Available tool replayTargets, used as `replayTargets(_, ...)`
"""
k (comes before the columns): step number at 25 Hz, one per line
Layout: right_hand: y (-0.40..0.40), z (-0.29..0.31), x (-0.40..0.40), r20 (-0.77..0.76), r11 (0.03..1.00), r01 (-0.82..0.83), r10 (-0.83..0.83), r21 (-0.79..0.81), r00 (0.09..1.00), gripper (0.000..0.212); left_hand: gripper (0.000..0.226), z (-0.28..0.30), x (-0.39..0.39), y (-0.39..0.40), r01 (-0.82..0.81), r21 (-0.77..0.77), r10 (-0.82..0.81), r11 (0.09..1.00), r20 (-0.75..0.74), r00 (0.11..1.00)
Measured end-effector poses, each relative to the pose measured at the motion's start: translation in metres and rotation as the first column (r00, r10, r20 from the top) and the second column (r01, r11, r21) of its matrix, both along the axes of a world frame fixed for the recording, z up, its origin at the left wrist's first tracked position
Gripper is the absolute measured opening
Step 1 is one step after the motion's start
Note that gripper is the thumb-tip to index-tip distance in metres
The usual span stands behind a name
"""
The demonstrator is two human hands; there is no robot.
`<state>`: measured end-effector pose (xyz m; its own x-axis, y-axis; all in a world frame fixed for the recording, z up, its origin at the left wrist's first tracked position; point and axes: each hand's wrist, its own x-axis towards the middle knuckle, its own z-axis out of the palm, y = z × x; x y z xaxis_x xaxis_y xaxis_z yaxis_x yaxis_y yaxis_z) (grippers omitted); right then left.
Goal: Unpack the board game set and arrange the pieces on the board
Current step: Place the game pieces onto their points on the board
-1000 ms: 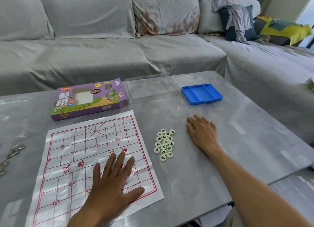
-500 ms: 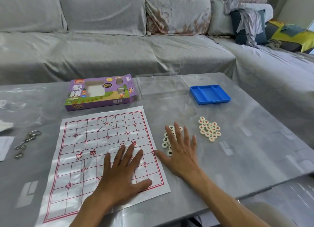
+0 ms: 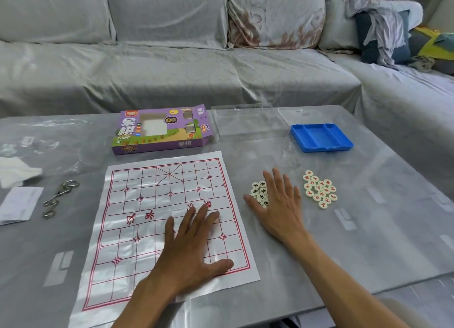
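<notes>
Far left on the grey table sit a crumpled tissue, a white slip of paper and a chain of metal rings, none of it part of the game. Moving in, the purple game box lies just beyond the paper board, which is spread out near the table's front edge. The left hand lies flat on that sheet, fingers straight and spread, pinning its near right part; the sheet looks thin, glossy and creased, so it is likely to slide or curl if released, and is best held by pressing down rather than pinching. Next across, the right hand rests palm down with fingers extended over the black-marked pieces, grasping nothing, a few discs showing beside the thumb. These are small, light, smooth discs that should skate easily on this slick top; sweeping them in a group works, but placing calls for a fingertip pinch on the rim of one at a time. Just right of the hand, apart from it, the red-marked pieces sit clustered. Behind them are the clear plastic lid and the blue tray, emptied. No piece is on the board yet.
</notes>
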<state>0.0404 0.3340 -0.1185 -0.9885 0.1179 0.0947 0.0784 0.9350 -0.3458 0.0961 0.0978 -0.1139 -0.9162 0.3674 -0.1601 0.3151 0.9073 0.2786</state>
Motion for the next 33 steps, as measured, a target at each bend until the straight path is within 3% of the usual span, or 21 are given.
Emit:
replayTargets(5, -0.027, 0.014, 0.055, -0.097, 0.993, -0.120, 0.121, 0.021, 0.988, 0.050, 0.083, 0.005, 0.001, 0.000, -0.023, 0.059, 0.027, 0.998, -0.073, 0.997)
replayTargets(7, -0.044, 0.014, 0.086, -0.133, 0.969, -0.247, 0.248, 0.018, 0.960, 0.035, 0.086, 0.004, 0.003, -0.002, -0.010, 0.017, 0.012, 1.000, -0.114, 0.993)
replayTargets(10, -0.057, 0.004, 0.119, -0.099, 0.904, -0.400, 0.417, 0.149, 0.904, 0.033, 0.084, 0.002, 0.006, -0.004, 0.008, -0.003, -0.008, 1.000, -0.088, 0.996)
replayTargets(14, -0.048, 0.001, 0.117, -0.070, 0.902, -0.401, 0.416, 0.161, 0.907, 0.029, 0.080, 0.030, 0.015, -0.013, 0.007, -0.025, -0.009, 1.000, -0.085, 0.996)
replayTargets(16, -0.044, 0.004, 0.110, -0.079, 0.932, -0.355, 0.360, 0.068, 0.930, 0.026, 0.065, 0.038, 0.028, -0.030, -0.009, -0.060, 0.004, 0.998, -0.091, 0.996)
replayTargets(18, -0.034, 0.009, 0.093, -0.128, 0.987, -0.121, 0.107, -0.107, 0.986, 0.023, 0.060, 0.040, 0.045, -0.049, -0.053, -0.080, 0.047, 0.995, -0.077, 0.996)
replayTargets(20, -0.019, 0.012, 0.074, -0.142, 0.989, 0.089, -0.106, -0.118, 0.984, 0.025, 0.060, 0.036, 0.057, -0.059, -0.089, -0.031, 0.087, 0.996, -0.044, 0.995)
replayTargets(24, -0.008, 0.006, 0.055, -0.079, 0.994, 0.113, -0.113, -0.007, 0.990, 0.021, 0.059, 0.031, 0.059, -0.067, -0.112, 0.067, 0.116, 0.991, -0.049, 0.992)
replayTargets(28, -0.013, 0.016, 0.053, -0.122, 0.972, 0.187, -0.205, -0.140, 0.971, 0.008, 0.055, 0.028, 0.056, -0.071, -0.119, 0.028, 0.120, 0.993, -0.053, 0.991)
replayTargets(30, -0.035, 0.024, 0.062, -0.237, 0.969, 0.053, -0.113, -0.243, 0.965, 0.004, 0.055, 0.028, 0.053, -0.071, -0.110, 0.035, 0.112, 0.993, -0.052, 0.992)
replayTargets(33, -0.076, 0.015, 0.084, -0.249, 0.939, -0.328, 0.295, -0.101, 0.922, 0.008, 0.056, 0.028, 0.049, -0.073, -0.112, 0.037, 0.113, 0.993, -0.038, 0.993)
